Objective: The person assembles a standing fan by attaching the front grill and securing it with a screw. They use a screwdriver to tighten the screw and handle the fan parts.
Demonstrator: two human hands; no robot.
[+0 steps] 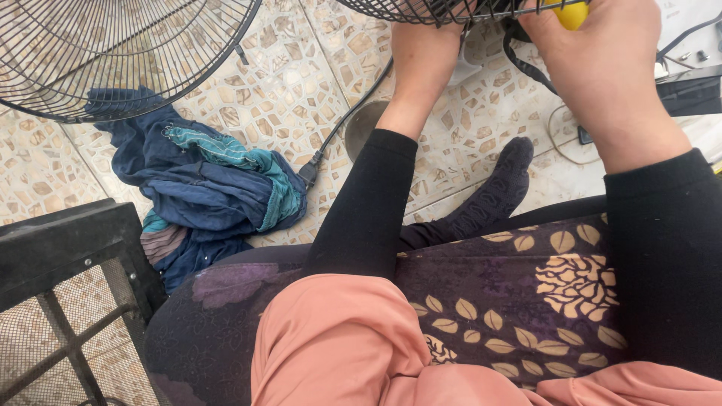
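My left hand (423, 56) reaches up to the lower edge of a black wire fan grille (421, 10) at the top of the view; its fingers are hidden behind the frame edge. My right hand (602, 53) is closed around a yellow-handled tool (571, 13), of which only the yellow end shows, held against the same grille. Both forearms wear black sleeves. I sit with a purple leaf-patterned skirt and a pink cloth over my lap, one black-socked foot (492, 192) stretched onto the tiled floor.
A second, detached fan grille (113, 53) lies at the top left. A heap of blue and teal cloth (210, 188) sits on the mosaic floor. A black power cord with plug (312, 169) runs past it. A black mesh frame (68, 301) stands at the lower left.
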